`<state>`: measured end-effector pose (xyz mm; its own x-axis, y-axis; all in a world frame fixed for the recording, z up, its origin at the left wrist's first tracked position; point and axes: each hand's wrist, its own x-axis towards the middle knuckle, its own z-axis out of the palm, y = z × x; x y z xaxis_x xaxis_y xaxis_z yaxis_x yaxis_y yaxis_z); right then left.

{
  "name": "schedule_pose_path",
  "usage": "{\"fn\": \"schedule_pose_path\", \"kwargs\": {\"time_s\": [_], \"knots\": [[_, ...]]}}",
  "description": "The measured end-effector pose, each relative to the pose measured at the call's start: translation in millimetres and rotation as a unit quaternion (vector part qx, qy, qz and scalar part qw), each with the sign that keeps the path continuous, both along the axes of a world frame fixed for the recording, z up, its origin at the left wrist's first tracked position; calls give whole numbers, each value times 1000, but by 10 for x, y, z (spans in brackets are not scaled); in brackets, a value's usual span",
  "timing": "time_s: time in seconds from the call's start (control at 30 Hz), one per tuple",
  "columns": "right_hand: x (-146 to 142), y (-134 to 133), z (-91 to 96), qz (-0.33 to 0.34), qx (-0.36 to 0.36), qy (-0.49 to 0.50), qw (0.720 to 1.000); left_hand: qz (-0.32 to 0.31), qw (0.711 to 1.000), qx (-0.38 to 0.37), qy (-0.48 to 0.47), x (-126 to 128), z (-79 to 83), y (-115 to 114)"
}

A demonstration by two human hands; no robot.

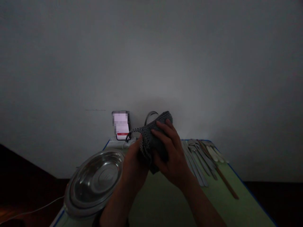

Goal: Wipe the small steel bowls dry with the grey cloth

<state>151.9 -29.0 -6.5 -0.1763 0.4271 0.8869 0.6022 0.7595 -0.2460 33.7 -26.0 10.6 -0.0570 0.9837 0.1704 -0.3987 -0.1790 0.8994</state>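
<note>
A grey cloth (158,148) with a black-and-white patterned edge is bunched between my two hands above the table. My left hand (134,165) grips its lower left side, its fingers mostly hidden behind the folds. With the thumb below and the fingers spread over the top, my right hand (170,146) clasps the right side of the cloth. I cannot tell whether anything is wrapped inside it. Just behind the cloth, a curved shiny rim (149,116) shows against the wall; the rest of that object is hidden.
Stacked metal basins (79,208) stand on the left of the green table (165,205). Knives, spoons (200,154), chopsticks (227,183) and white-handled cutlery (214,154) lie on the right. A lit phone (121,124) leans on the wall beside a white power strip (115,144).
</note>
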Motion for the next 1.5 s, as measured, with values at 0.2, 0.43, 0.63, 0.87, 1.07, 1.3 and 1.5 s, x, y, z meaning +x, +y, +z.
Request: {"fn": "schedule_pose_path", "kwargs": {"time_s": [0.2,0.43,0.63,0.87,1.07,1.3,1.5], "knots": [[132,84,-57,25,-52,130,990,-23,974,89,208,128,-13,-160],[255,107,-15,36,-62,164,984,-18,960,153,232,94,60,-198],[163,-33,111,21,-9,30,999,13,960,166,225,-31,79,-130],[273,32,71,21,-6,134,991,-34,946,174,271,-298,75,-77],[214,186,-164,-28,-16,201,979,-81,978,152,117,-354,-19,-2],[-77,165,-339,-62,16,197,978,-104,985,62,-126,-43,-57,30],[-126,34,-155,-109,47,118,986,-107,991,75,-21,-61,-132,23]]}}
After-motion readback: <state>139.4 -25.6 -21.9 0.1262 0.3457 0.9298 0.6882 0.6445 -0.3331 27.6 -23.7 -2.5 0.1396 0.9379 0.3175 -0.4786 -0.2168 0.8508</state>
